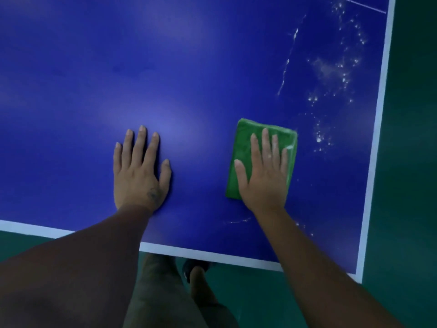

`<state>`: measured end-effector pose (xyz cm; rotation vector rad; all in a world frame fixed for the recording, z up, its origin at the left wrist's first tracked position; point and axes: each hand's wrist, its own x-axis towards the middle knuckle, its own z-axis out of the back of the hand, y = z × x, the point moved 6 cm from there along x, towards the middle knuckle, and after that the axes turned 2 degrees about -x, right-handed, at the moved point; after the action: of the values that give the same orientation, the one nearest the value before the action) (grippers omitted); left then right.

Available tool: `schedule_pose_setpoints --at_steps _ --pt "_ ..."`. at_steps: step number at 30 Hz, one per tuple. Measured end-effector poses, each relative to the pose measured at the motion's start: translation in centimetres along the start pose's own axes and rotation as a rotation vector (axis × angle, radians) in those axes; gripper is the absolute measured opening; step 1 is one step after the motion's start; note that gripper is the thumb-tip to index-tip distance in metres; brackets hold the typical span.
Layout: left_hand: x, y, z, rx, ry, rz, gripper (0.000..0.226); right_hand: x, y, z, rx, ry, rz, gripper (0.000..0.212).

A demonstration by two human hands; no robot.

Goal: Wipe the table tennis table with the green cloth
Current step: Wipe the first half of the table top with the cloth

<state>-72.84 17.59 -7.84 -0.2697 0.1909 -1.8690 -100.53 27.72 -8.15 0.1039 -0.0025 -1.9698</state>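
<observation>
The left hand is laid flat on the blue counter, its fingers straight and spread, with nothing held. Just to its right, the folded green cloth is pressed onto the counter by the right hand, fingers extended flat. White wet spots are noted beyond the cloth, towards the right edge.

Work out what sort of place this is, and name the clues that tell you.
Probably an indoor sports hall or games room: a blue table tennis table with white edge lines stands on smooth green flooring.
</observation>
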Motion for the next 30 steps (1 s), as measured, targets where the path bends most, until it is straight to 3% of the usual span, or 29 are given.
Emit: schedule_pose_setpoints --at_steps 3,7,10,14,18,20,23,26,28,30 --pt "-0.1 -0.2 0.3 -0.01 -0.004 -0.006 0.066 -3.6 3.9 -0.3 0.054 0.048 0.045 0.077" --pt "0.0 -0.2 0.5 -0.012 0.008 0.005 0.067 -11.6 8.0 -1.2 0.172 0.07 0.341 0.077" --pt "0.1 -0.4 0.5 -0.003 0.035 0.016 0.068 -13.6 5.1 -1.2 0.204 0.1 0.451 0.074" --pt "0.0 -0.4 0.7 -0.015 0.037 0.026 0.068 -10.9 -1.1 -0.8 0.182 0.151 0.52 0.054" --pt "-0.1 -0.2 0.4 -0.019 0.032 0.016 0.068 -7.4 -4.1 0.2 0.316 0.111 0.457 0.039" --pt "-0.2 -0.1 0.2 -0.022 0.03 0.003 0.068 -7.2 -2.8 0.5 0.356 0.056 0.339 0.027" --pt "-0.2 0.0 0.0 -0.021 0.042 0.006 0.069 -8.6 0.1 0.3 0.381 0.013 0.062 0.028" --pt "-0.3 -0.4 0.2 -0.021 0.051 0.014 0.069 -11.6 1.7 -0.2 0.425 -0.024 -0.045 0.021" --pt "-0.3 -0.6 0.0 -0.009 0.063 0.021 0.069 -14.1 1.4 -0.8 0.421 0.007 -0.02 0.028" --pt "-0.4 -1.4 -0.5 -0.003 0.078 0.079 0.073 -16.4 0.1 -1.0 0.385 0.081 0.059 0.051"
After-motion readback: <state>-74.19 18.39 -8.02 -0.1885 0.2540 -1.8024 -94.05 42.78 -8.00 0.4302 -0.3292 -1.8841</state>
